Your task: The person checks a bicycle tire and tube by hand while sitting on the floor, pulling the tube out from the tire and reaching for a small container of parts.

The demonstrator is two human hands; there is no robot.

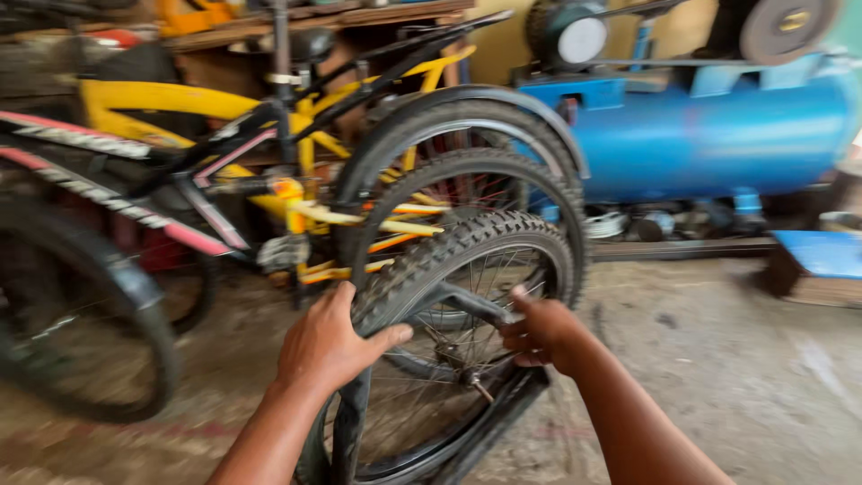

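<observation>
A loose bicycle wheel with a knobby black tyre [467, 238] stands upright on the floor right in front of me, spokes and axle showing. My left hand [328, 346] grips the tyre at its left side, thumb over the tread where the rubber is peeled away from the rim. My right hand [539, 332] reaches into the wheel from the right and closes on a dark bar [467, 304] that crosses the spokes near the hub. The picture is blurred by motion.
Several bicycles lean together behind the wheel, one with a yellow frame [153, 99] and one with a black and pink frame [90, 144]. A blue air compressor tank [718, 130] stands at the back right. A blue-topped low bench [822, 256] sits on the concrete floor [718, 359].
</observation>
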